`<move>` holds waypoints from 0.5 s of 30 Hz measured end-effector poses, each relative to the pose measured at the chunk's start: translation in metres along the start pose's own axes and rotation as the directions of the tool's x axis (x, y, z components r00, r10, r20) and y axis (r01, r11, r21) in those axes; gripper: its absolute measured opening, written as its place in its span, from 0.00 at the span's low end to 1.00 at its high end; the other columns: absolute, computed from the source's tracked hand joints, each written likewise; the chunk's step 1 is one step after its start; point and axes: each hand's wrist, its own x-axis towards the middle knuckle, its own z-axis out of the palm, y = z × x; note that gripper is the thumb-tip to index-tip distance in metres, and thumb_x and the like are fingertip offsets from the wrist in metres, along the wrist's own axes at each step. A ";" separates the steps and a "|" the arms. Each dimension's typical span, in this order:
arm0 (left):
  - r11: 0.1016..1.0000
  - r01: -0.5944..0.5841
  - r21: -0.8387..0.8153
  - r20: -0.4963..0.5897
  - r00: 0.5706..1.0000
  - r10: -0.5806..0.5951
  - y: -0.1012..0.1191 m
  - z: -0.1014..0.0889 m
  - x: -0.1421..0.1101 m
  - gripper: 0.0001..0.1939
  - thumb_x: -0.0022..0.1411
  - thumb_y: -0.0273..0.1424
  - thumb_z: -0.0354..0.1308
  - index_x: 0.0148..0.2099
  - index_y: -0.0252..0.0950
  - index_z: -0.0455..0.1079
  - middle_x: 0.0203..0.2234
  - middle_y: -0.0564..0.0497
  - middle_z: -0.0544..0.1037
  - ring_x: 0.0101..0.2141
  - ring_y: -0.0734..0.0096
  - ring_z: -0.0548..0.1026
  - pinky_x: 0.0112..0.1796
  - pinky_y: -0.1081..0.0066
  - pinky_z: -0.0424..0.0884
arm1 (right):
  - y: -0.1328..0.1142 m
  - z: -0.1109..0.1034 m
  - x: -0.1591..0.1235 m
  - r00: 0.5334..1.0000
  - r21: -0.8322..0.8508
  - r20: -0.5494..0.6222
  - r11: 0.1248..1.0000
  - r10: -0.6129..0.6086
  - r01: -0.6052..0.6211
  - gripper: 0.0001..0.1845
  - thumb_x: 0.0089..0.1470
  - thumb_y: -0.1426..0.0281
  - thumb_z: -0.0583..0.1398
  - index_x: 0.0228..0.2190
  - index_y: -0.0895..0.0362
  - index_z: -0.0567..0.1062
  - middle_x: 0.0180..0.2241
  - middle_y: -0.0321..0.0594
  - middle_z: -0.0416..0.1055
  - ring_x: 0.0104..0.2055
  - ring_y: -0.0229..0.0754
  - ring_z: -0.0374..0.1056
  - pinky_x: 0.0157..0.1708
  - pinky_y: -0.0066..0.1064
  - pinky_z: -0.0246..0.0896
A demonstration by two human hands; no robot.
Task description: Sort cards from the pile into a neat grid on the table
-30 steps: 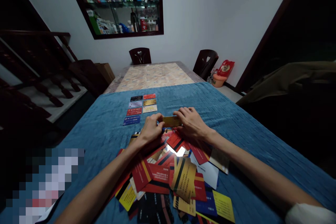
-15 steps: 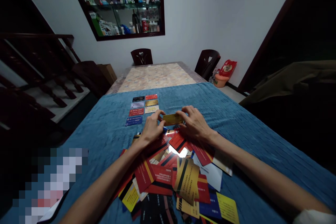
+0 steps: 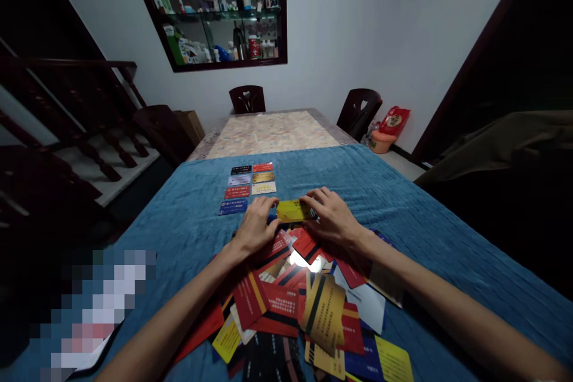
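Note:
A yellow card (image 3: 292, 211) with dark print is held level by its two short ends, just beyond a loose pile. My left hand (image 3: 256, 222) pinches its left end, and my right hand (image 3: 332, 216) closes on the right end, covering part of it. Below both hands spreads the heap of overlapping cards, among them a red card (image 3: 274, 304), a gold card (image 3: 326, 310) with a dark stripe, and a black card (image 3: 268, 358). Past my left hand, cards lie in two neat columns, with a blue card (image 3: 233, 207) nearest and a cream card (image 3: 264, 188) in the right column.
A blue cloth (image 3: 430, 250) covers the near part of the table; patterned tabletop (image 3: 273, 130) shows beyond. A pixelated flat object (image 3: 105, 310) lies at the left. Chairs (image 3: 359, 113) stand around the far end, and a wall cabinet (image 3: 228, 65) hangs behind.
The card between my hands shows a bright yellow printed face instead of a gold-toned one. Both hands sit slightly lower. The whole view has shifted a little; the laid-out cards are unchanged.

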 end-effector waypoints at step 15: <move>0.998 -0.058 0.037 0.061 0.997 0.056 -0.020 -0.021 0.003 0.24 0.54 0.24 0.61 0.55 0.36 0.67 0.50 0.43 0.71 0.53 0.55 0.69 0.56 0.54 0.67 | 0.004 0.011 0.031 0.993 0.097 0.093 0.994 -0.066 0.057 0.23 0.54 0.62 0.63 0.50 0.58 0.71 0.47 0.50 0.67 0.46 0.50 0.58 0.43 0.40 0.59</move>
